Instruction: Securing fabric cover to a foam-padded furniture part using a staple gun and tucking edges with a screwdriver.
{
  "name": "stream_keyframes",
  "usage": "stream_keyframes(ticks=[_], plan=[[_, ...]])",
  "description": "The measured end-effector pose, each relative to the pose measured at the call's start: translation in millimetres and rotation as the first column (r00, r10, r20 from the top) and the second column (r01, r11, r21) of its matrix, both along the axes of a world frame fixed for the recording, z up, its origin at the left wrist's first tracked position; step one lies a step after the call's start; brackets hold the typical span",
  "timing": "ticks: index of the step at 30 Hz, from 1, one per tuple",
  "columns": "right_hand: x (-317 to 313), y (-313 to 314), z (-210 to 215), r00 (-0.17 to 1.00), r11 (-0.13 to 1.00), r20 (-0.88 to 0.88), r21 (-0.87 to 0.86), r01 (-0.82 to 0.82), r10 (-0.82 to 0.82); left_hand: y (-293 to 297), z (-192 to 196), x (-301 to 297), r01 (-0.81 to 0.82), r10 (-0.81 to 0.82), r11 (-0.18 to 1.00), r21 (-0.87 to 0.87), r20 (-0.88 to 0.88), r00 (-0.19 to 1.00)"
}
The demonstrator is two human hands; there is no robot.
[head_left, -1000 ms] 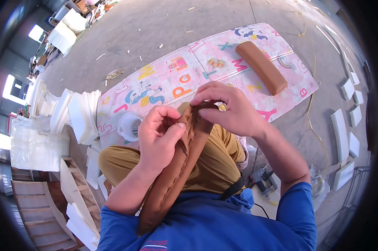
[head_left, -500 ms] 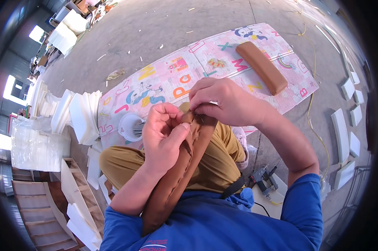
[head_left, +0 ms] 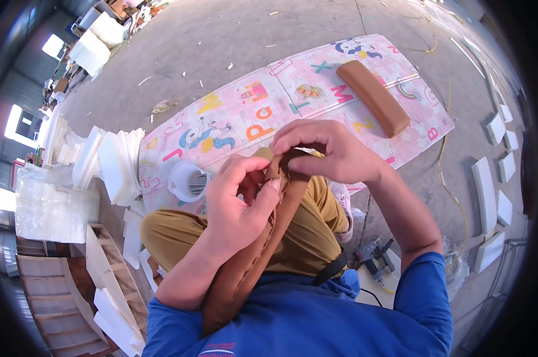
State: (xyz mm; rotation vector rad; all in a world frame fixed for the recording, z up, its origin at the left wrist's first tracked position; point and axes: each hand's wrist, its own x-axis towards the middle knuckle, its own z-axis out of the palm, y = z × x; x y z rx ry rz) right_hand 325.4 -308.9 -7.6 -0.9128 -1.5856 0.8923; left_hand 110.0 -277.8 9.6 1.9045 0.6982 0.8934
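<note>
A long brown leather-covered pad lies slantwise across my lap, its lower end against my blue shirt. A gathered, puckered edge runs along its upward side. My left hand is closed on the cover near the far end, thumb and fingertips pinching a fold. Over that same end curls my right hand, thumb on the right side and fingertips at the top fold. The fingers partly hide the tip. A second brown pad, smooth on the visible side, rests on the printed mat beyond my hands.
A white bucket holding thin grey pieces stands left of my knee. White foam blocks and wooden frames fill the left side. By my right hip lies a power tool. More white pieces and a yellow hose lie right.
My right hand has loosened from a tight pinch into a wider curl over the pad's end, its elbow drawn slightly inward. My left hand has shifted a little right along the fold.
</note>
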Motion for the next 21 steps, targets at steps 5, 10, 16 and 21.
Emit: stream_keyframes(ticks=[5, 10, 16, 21], plan=[[-1, 1, 9, 0.989, 0.999, 0.146, 0.042, 0.032, -0.038, 1, -6, 2, -0.014, 0.013, 1.0, 0.018, 0.098, 0.995], [-7, 4, -2, 0.988, 0.991, 0.108, 0.086, 0.098, -0.107, 1, -7, 4, -0.013, 0.013, 1.0, 0.001, 0.161, 0.987], [-20, 2, -14, 0.92, 0.97, -0.372, -0.241, 0.03, -0.121, -3, 8, 4, 0.023, -0.024, 0.998, -0.057, -0.021, 0.999], [-24, 3, -20, 0.894, 0.966, -0.423, -0.256, 0.039, -0.148, -3, 0, -1, -0.022, 0.023, 0.998, -0.065, 0.017, 1.0]])
